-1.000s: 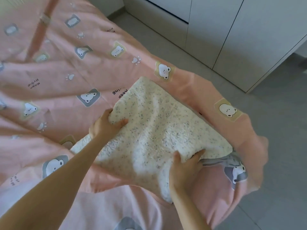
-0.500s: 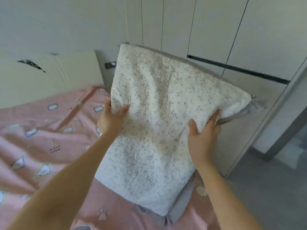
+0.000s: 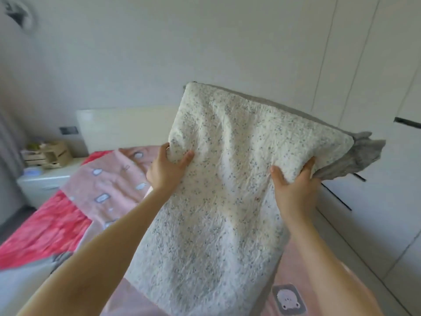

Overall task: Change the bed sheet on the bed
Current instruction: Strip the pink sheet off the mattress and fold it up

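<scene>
Closest to the camera, my two forearms reach forward, and each hand grips one side edge of the pillow (image 3: pixel 223 190). The left hand (image 3: pixel 167 169) has its thumb on the speckled face and its fingers curled behind. The right hand (image 3: pixel 293 188) pinches the opposite edge the same way, just below the grey frill (image 3: pixel 362 160). I hold the pillow clear of the bed, tilted, with its top edge sloping down to the right.

A second ago it lay on the pink cover (image 3: pixel 109 185); half a second ago I had it lifted with the same two grips. Since then the view has swung left, and the bed's left side has come into sight.

The pink cover lies under and beyond the pillow, with one sharp bear patch (image 3: pixel 288 298) at the near edge; the patches further up are too blurred to count. To its left the red sheet (image 3: pixel 45 226) lies exposed on the mattress. Past that stands one nightstand (image 3: pixel 43 181) with a wooden box (image 3: pixel 52 153) on top. One pale headboard (image 3: pixel 123 126) sits against the wall, and the white wardrobe (image 3: pixel 376 110) runs down the right side.

I count one pillow, two hands, one red sheet and one pink cover.
</scene>
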